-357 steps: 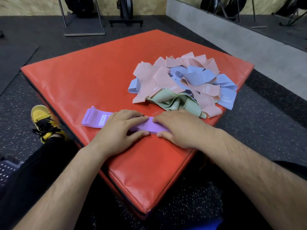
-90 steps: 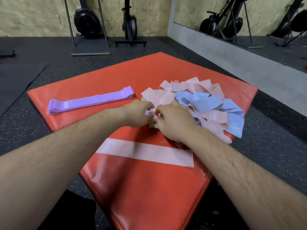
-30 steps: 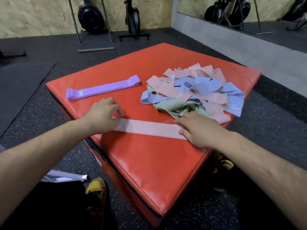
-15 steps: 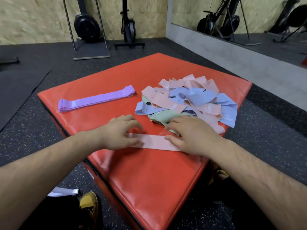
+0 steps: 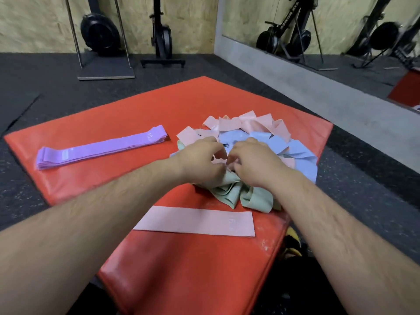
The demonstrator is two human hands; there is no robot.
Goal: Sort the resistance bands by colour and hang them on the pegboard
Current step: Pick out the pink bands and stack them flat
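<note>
On a red mat [image 5: 118,123] lies a tangled heap of pink, blue and green resistance bands [image 5: 293,151]. Both hands are in the heap's near side. My left hand [image 5: 202,160] has curled fingers pinching a pink band [image 5: 217,159] in the pile. My right hand [image 5: 254,162] is curled on the same spot, fingertips hidden in the bands. A stack of flattened purple bands [image 5: 100,148] lies at the mat's left. One flat pink band [image 5: 195,221] lies on the mat near me, below my forearms. No pegboard is in view.
Dark rubber floor surrounds the mat. Weight plates on a stand [image 5: 100,37] and a machine [image 5: 162,39] stand by the far wall. A mirror [image 5: 329,30] runs along the right wall. A yellow shoe [image 5: 293,244] shows under the mat's right edge.
Both hands have left the flat pink band, which now lies smoothed on the mat, and have moved forward into the mixed heap, where they take hold of another pink band.
</note>
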